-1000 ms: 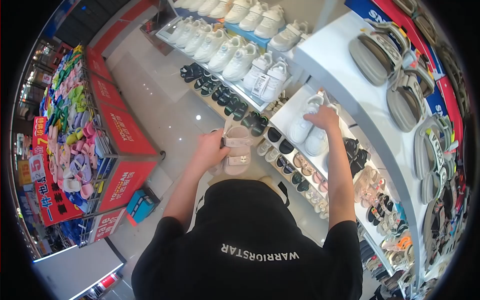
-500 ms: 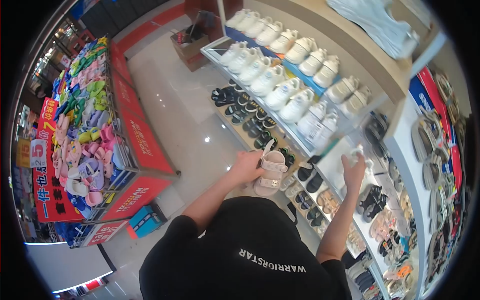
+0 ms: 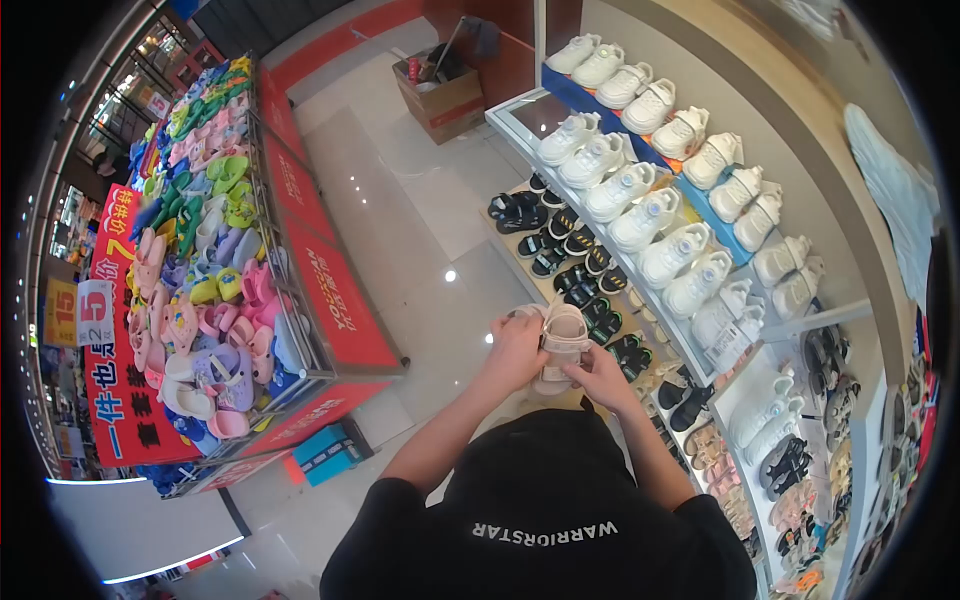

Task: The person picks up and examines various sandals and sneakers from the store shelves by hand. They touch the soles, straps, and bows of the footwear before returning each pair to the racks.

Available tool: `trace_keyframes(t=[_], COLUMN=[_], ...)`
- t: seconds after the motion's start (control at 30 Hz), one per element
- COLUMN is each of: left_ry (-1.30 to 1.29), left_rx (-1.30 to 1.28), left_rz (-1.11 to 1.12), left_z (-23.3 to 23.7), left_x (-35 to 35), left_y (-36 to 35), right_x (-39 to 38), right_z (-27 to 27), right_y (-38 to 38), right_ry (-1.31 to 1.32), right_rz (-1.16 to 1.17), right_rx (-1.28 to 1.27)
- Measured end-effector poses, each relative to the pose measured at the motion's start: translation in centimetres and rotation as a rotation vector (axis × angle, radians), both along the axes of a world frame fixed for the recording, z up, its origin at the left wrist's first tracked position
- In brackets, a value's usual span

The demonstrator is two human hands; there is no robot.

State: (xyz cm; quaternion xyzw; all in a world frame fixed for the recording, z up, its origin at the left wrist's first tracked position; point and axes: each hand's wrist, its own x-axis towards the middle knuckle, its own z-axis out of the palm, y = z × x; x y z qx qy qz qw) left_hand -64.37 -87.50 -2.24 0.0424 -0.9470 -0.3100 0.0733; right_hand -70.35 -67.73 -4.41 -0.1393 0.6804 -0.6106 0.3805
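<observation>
A pair of pale pink strappy sandals (image 3: 566, 335) is held in front of the black shirt, above the floor. My left hand (image 3: 517, 352) is closed round their left side. From the right, my right hand (image 3: 602, 376) pinches the edge of the nearer sandal with thumb and fingers. Parts of both sandals are hidden behind the fingers. Beyond the hands, rows of dark sandals (image 3: 577, 285) stand on a low shelf, with white sneakers (image 3: 637, 218) on the shelf above.
On the left stands a bin with red panels (image 3: 335, 300), piled with colourful clogs (image 3: 225, 370). A cardboard box (image 3: 445, 103) sits on the floor ahead, and a blue box (image 3: 328, 453) lies by the bin. More shoe shelves line the right side.
My right hand has come from the shelf on the right to the sandals and taken hold. The view has turned right, so the surroundings show differently.
</observation>
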Motion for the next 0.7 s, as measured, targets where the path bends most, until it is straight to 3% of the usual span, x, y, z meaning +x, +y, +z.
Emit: trace_keyframes(t=[0.27,0.43,0.7], left_ry=[0.11,0.101,0.229], left_rx=[-0.148,-0.251,-0.188], left_rz=[0.097,0.082,-0.044], left_z=[-1.1,1.2,0.2], left_x=[-9.6,-18.1,-30.0], left_y=[-10.6,-20.3,-26.0], right_x=[-11.3,-18.3,-27.4], right_z=[-0.2,0.2,0.8], right_y=[-12.7,-22.5,-27.2], right_ry=[-0.014,-0.034,0.055], right_rz=[0.098,0.065,-0.039], right_rx=[0.029,-0.023,0.092])
